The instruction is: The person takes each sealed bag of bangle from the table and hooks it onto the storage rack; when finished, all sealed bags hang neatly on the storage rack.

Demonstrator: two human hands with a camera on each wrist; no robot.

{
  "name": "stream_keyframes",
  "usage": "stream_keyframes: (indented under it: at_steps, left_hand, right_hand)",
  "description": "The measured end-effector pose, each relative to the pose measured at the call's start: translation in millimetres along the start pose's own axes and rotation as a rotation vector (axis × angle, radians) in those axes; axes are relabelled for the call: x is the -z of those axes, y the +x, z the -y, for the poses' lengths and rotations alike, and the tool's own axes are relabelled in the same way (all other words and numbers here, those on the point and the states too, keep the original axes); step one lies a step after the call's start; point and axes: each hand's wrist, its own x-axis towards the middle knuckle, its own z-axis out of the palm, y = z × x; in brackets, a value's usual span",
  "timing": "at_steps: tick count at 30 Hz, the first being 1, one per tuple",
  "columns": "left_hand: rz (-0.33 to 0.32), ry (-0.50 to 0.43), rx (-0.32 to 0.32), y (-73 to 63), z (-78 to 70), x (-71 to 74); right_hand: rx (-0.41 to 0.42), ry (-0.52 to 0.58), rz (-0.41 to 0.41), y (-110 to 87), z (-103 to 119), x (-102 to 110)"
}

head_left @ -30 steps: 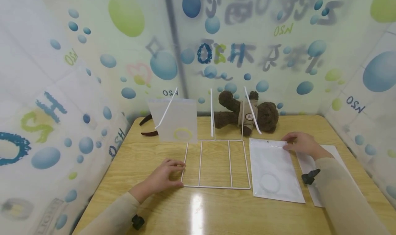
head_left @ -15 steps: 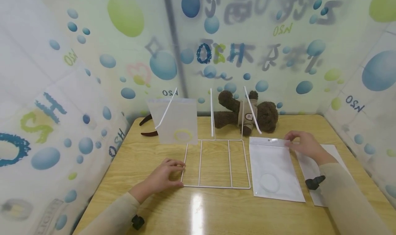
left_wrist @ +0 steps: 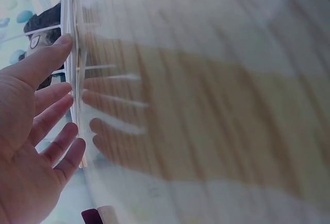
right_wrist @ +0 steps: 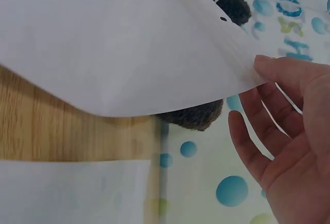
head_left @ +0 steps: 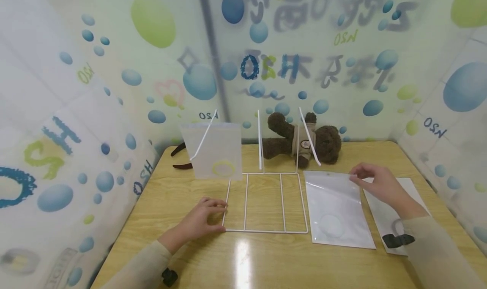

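My right hand (head_left: 380, 186) pinches the top right corner of a white zip bag (head_left: 337, 211) between thumb and fingers. That bag, with a round ring shape on its front, has its top end raised off the table, and its sheet bends in the right wrist view. My left hand (head_left: 198, 221) rests at the left side of a white wire rack (head_left: 283, 204), its fingertips and thumb touching the base wire. In the left wrist view the left fingers (left_wrist: 56, 146) are spread and fairly straight. A bag with a yellow ring (head_left: 217, 149) hangs from the rack's left prong.
Another flat white bag (head_left: 412, 192) lies partly under the right forearm. Behind the rack a brown teddy bear (head_left: 327, 143) lies on its side, and two dark curved pieces (head_left: 182, 166) stick out behind the hanging bag. Patterned walls (head_left: 152, 23) enclose the wooden table (head_left: 213, 265).
My right hand has shifted slightly right and down, and the pinched bag's top edge is tilting up with it. The left hand stays at the rack.
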Motion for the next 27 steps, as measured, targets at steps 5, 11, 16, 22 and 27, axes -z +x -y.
stream_keyframes:
  at_steps: [5,11,16,22,27]
  left_hand:
    - [-0.020,-0.003,-0.014,0.0,-1.5,-0.1]
    - [-0.028,0.002,-0.039,0.1,-3.6,0.9]
    - [-0.020,0.020,-0.045,0.1,-4.7,3.1]
    - [-0.010,0.021,-0.048,0.0,-5.7,5.2]
    - [-0.005,0.020,-0.049,0.4,-4.7,4.6]
  right_hand:
    - [0.038,-0.011,-0.074,-8.3,17,4]
    - [0.123,-0.014,-0.179,-14.8,43,11]
    - [0.223,0.011,-0.255,-18.9,72,20]
    - [0.354,-0.001,-0.288,-21.0,106,30]
    - [0.444,-0.016,-0.290,-23.7,126,41]
